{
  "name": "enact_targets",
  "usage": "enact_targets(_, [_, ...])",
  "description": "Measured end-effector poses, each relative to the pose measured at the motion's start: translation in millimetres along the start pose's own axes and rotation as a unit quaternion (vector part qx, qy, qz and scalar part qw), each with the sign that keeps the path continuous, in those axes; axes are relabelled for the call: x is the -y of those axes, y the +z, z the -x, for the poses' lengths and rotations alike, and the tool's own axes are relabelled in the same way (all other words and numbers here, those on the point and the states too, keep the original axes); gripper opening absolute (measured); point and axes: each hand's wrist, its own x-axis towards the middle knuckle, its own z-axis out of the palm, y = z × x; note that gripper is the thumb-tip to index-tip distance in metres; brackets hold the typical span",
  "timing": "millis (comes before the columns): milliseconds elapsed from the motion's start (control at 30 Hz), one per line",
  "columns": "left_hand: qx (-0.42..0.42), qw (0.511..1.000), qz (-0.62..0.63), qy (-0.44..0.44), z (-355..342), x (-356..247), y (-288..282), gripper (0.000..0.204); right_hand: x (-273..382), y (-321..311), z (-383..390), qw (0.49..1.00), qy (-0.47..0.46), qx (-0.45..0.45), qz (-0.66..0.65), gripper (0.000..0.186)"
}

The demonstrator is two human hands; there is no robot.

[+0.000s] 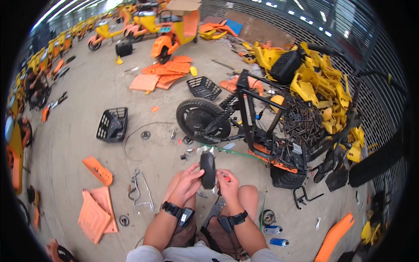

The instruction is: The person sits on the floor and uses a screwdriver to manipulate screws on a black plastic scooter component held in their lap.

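Observation:
A black oval part with a smooth, rounded face (208,170) is held upright in front of my knees. My left hand (188,183) is closed on its left side, with the fingers along the edge. Close to the part's right side, my right hand (228,188) is closed round a small tool with a red handle (227,178). The tool's tip is hidden, so its kind cannot be made out. Just beyond the part lie small metal pieces (187,153) on the floor. Straps with small boxes are on both wrists.
A stripped black scooter frame (251,118) with its wheel (203,120) lies ahead to the right. Black baskets (112,124), orange panels (98,214) and blue spray cans (279,242) surround me. Yellow panels (305,83) are heaped at the right; scooters (170,39) stand behind.

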Motion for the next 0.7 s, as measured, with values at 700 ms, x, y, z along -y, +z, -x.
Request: enact_targets(700, [-0.048, 0.997, -0.031, 0.048, 8, 1, 3, 0.038, 81, -72, 35, 0.899, -0.079, -0.404, -0.148, 0.033])
